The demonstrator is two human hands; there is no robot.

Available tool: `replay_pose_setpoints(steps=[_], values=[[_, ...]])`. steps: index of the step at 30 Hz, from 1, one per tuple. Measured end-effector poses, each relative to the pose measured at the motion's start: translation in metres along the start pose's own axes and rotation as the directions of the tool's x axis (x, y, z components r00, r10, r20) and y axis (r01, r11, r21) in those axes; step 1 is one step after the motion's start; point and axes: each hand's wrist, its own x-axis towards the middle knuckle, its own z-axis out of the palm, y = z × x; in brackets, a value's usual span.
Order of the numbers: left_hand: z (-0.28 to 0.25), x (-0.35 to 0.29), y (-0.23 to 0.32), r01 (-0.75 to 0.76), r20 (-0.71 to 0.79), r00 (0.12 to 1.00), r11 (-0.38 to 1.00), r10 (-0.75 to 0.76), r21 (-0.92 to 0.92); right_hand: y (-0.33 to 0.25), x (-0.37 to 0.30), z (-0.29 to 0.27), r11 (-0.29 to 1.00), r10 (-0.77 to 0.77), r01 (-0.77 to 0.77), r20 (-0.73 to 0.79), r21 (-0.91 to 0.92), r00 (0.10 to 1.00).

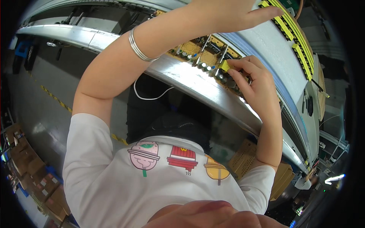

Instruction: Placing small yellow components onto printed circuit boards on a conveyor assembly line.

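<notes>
Several tan circuit boards, with capacitors and other small parts on them, lie in a row along the metal line edge. My right hand is closed over the boards, its thumb and forefinger pinching a small yellow block-shaped component. That component sits at a board's surface; whether it is seated there I cannot tell. My left arm reaches across to the upper right. There my left hand has its thumb stretched out beside long yellow racks of yellow parts. Its other fingers are partly cut off by the picture's upper edge.
A shiny metal rail runs between my body and the boards. Beyond them lies a pale work surface. A white cable hangs below the rail. Cardboard boxes stand at lower left. Another person is far off at the right.
</notes>
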Motion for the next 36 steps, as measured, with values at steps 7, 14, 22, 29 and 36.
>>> replay_pose_setpoints(steps=[7,14,22,29,36], values=[[0.0,0.001,-0.008,0.007,0.02,1.0,0.994,-0.005,-0.113,0.066,0.028,-0.068,0.968,-0.051,-0.057,-0.416,-0.244,0.908],[0.003,-0.002,-0.01,0.115,0.084,0.992,0.96,-0.096,-0.254,0.167,0.062,-0.092,0.788,-0.233,-0.183,-0.559,-0.588,0.796],[0.007,-0.015,-0.009,0.284,0.117,0.959,0.888,-0.258,-0.362,0.165,0.068,-0.1,0.713,-0.267,-0.205,-0.53,-0.671,0.805],[0.023,-0.001,-0.029,-0.003,-0.134,0.99,0.962,-0.034,-0.272,0.079,0.032,-0.07,0.968,-0.015,-0.134,-0.583,-0.211,0.812],[0.022,0.0,-0.037,-0.301,-0.326,0.911,0.948,0.254,-0.102,-0.003,0.008,-0.001,0.997,-0.062,0.068,-0.153,0.029,0.986]])
